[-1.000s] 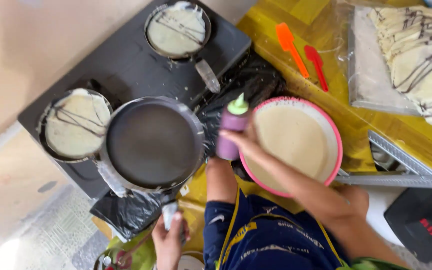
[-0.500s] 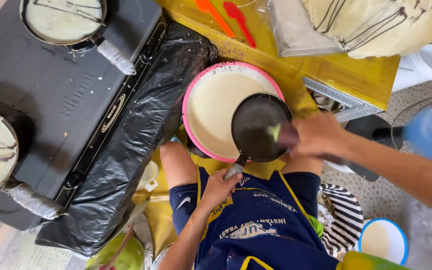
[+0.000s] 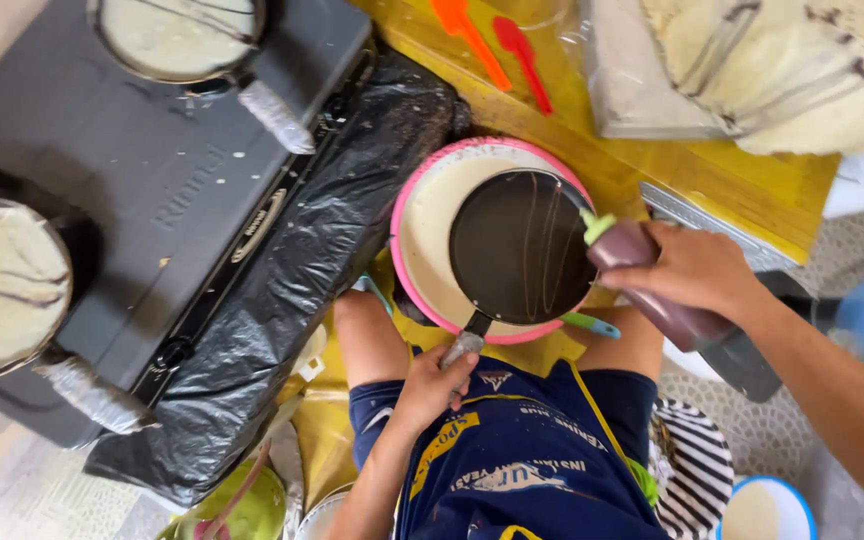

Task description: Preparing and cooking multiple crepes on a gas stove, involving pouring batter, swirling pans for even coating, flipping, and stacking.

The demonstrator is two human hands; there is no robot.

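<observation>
Far left: two batter-filled pans [image 3: 7,280] on a dark stove [image 3: 152,190], black plastic sheet [image 3: 282,290] draped at its edge. Centre: left hand [image 3: 432,385] closed tight around the handle of a small dark frying pan [image 3: 520,248], held level directly above a pink-rimmed bowl of pale batter [image 3: 427,215]; thin streaks across pan surface. Right: right hand [image 3: 697,270] wrapped around a brown squeeze bottle [image 3: 652,290], green nozzle at the pan's rim. Beyond: orange and red spatulas [image 3: 497,45] on a yellow table [image 3: 752,180].

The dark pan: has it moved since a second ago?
Yes. The dark pan left the black stove and now sits over the pink-rimmed batter bowl, held by the left hand.
</observation>
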